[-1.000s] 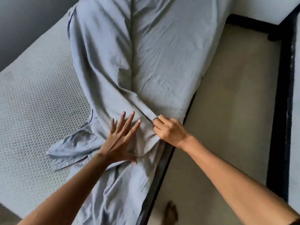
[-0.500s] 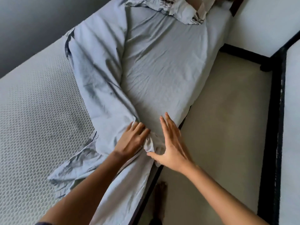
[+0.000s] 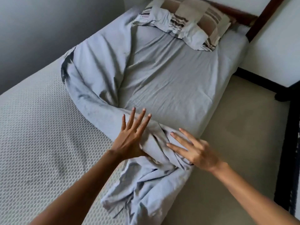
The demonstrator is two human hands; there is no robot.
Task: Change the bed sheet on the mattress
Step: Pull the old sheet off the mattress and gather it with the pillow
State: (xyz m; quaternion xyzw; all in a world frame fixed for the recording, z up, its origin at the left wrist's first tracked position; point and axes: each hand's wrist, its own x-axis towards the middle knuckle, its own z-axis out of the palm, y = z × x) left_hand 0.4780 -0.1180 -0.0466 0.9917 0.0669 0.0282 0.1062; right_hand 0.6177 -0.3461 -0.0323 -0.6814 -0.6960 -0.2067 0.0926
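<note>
Left hand (image 3: 129, 138) and right hand (image 3: 196, 151) are spread open, pressed on the bunched sheet (image 3: 162, 75) at the mattress (image 3: 40, 127) edge. Fabric is best gathered evenly before lifting.

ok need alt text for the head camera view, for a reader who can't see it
A person's left hand and right hand press with spread fingers on either side of a bunched fold of pale blue bed sheet. The sheet is pulled off the white quilted mattress on the left; a striped pillow lies at the far end.
</note>
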